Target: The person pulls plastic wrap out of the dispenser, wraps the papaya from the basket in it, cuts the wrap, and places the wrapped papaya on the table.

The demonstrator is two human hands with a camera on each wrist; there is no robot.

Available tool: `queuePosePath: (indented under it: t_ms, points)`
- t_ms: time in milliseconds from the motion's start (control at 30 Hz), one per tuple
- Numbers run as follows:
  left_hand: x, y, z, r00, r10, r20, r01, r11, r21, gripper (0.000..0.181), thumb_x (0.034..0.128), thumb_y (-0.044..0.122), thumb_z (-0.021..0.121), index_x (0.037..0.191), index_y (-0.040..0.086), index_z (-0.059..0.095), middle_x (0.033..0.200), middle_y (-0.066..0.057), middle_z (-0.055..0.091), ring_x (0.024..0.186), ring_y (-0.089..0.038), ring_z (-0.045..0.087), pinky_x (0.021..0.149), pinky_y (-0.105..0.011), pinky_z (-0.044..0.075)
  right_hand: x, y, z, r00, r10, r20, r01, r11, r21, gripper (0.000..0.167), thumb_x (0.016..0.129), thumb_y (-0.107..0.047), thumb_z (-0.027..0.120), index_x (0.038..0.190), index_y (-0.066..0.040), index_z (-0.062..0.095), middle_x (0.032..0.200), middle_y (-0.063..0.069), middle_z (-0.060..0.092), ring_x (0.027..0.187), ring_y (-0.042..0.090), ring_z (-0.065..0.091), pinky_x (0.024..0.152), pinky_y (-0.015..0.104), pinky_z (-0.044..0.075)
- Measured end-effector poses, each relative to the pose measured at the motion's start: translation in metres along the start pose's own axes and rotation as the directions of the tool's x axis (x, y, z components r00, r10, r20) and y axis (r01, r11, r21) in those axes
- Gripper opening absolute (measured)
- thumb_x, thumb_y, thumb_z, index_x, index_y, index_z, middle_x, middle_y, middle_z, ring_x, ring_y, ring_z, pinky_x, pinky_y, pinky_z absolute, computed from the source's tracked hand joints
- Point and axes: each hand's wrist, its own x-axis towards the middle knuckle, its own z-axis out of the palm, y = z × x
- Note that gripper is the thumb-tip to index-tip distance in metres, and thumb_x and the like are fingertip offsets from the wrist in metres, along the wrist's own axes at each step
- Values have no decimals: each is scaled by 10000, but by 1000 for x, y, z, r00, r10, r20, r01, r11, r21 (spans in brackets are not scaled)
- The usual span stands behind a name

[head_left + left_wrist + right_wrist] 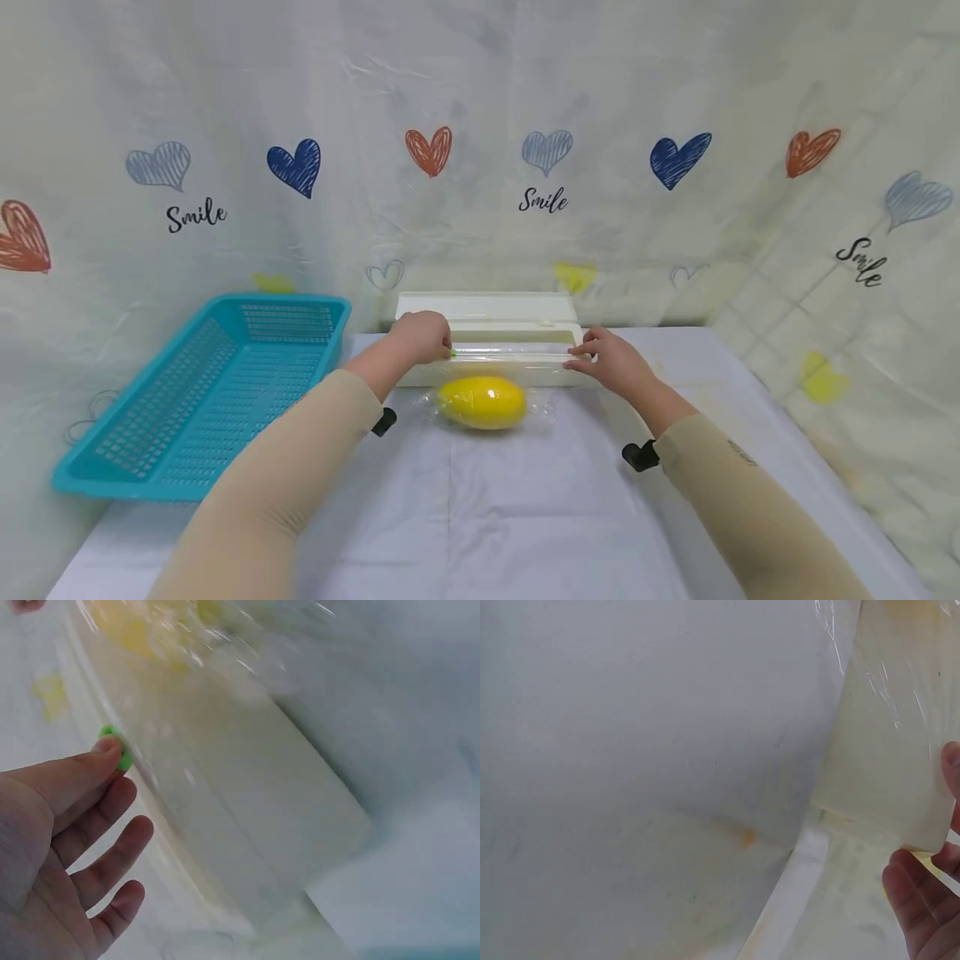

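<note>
left hand (422,336) pinches the slider (453,353) on the box (525,327); right hand (613,363) at its right end, grip unclear. likely cutting film (187,774); next needs a steady slide along it.

The film (513,349) looks glossy plastic, the box (487,326) smooth plastic, the basket (225,392) perforated plastic.

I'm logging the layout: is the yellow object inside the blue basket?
No, the yellow object lies in front of the white box.
</note>
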Motion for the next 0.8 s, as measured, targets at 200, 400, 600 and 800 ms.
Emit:
queuePosePath:
  t_ms: [200,400,600,800]
  points:
    - [-22,-34,0,999,-53,11,53,999,-13,110,921,262,718,957,178,779,961,56,704,845,-155,604,812,-349,525,2,3,1,1000,13,20,-13,1000,-29,422,871,-391,753,1185,-109,739,1106,102,541,892,255,491,727,377,420]
    - [-36,-52,1,998,-69,10,69,995,-65,117,920,246,723,966,154,779,942,41,709,812,-158,601,775,-331,526,3,2,1,999,23,28,-22,999,-34,422,871,-394,754,1182,-110,741,1127,108,542,906,264,500,741,386,432]
    - [-42,-59,-1,997,-74,7,74,996,-55,120,917,245,727,964,146,776,926,29,708,797,-171,602,763,-345,526,3,-1,2,999,29,40,-28,999,-34,442,876,-411,744,1197,-107,733,1159,122,540,939,281,511,776,409,445]
    - [-44,-69,2,998,-62,-29,62,998,-3,108,919,242,722,969,159,770,946,44,700,786,-143,594,745,-346,521,0,-2,-3,999,27,27,-26,999,-36,420,875,-383,753,1180,-95,740,1153,130,545,934,281,509,781,423,442]
